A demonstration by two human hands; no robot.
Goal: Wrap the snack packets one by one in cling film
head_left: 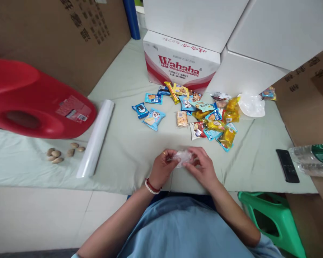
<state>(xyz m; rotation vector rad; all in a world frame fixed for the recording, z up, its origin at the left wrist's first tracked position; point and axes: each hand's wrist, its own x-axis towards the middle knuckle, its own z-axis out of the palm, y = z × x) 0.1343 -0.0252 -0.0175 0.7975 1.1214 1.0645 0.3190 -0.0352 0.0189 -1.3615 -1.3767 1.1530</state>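
Note:
Close to the table's front edge, my left hand (163,165) and my right hand (202,167) pinch a crumpled piece of clear, whitish plastic film (183,157) between them. The fingers of both are closed on it from either side, and some fingertips are hidden by it. Just beyond lies a clear-wrapped biscuit (182,119). A red and white snack packet (197,130) is a little to its right. Two blue snack packets, one pale (154,119) and one dark (140,110), lie to the left.
Several mixed snack packets (214,125) are heaped before a Wahaha carton (179,66). A white dish (251,105) sits right of them. Leftward are a plastic roll (96,139), several nuts (54,154) and a red jug (37,100). At right are a phone (287,166), bottles (312,154) and a green stool (271,218).

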